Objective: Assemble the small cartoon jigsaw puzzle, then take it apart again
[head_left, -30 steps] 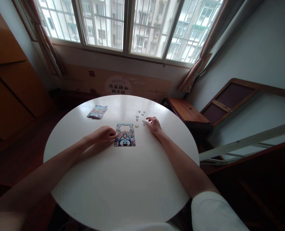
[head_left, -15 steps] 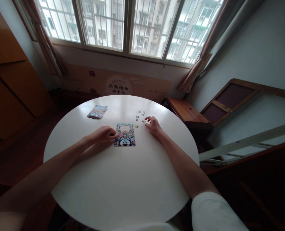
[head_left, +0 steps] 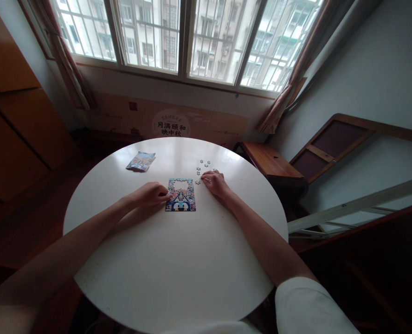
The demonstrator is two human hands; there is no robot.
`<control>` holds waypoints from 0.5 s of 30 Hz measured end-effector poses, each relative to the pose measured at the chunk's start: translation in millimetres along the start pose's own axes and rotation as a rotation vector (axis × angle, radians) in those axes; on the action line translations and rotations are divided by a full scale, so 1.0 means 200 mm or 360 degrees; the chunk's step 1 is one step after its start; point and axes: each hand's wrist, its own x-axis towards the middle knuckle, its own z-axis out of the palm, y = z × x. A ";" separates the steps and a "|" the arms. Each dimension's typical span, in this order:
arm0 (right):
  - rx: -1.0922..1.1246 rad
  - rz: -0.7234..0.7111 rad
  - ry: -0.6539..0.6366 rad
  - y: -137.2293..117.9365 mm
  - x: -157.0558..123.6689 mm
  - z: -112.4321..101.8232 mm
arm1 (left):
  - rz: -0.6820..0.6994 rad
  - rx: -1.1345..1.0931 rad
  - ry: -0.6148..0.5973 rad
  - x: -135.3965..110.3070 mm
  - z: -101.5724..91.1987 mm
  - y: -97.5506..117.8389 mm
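Left hand (head_left: pixel 156 193) is touching jigsaw puzzle (head_left: pixel 181 204); right hand (head_left: pixel 214 183) is resting among loose pieces (head_left: pixel 198 169).
Left is staying curled closed at the puzzle's left edge; right is bending its fingers together, any grip on a piece being unconfirmable. Both forearms are reaching forward over the white table (head_left: pixel 174 269). Packet (head_left: pixel 141 161) is lying beyond left hand.

Bright barred window (head_left: pixel 185 41) between curtains (head_left: pixel 61 60), wooden cabinet (head_left: pixel 25 125) left, pale wall (head_left: pixel 359 69) right
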 end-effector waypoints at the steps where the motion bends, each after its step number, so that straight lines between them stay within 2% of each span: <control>1: 0.0010 0.0005 0.0006 0.00 0.00 0.00 | -0.0008 0.0001 -0.0005 0.00 0.00 0.00; 10: 0.0049 0.0141 0.0059 0.00 0.01 -0.01 | 0.0006 -0.0031 -0.0007 0.00 -0.01 0.01; 15: 0.0060 0.0181 0.0207 0.02 0.01 -0.02 | 0.0038 -0.0061 0.0029 -0.01 0.00 0.00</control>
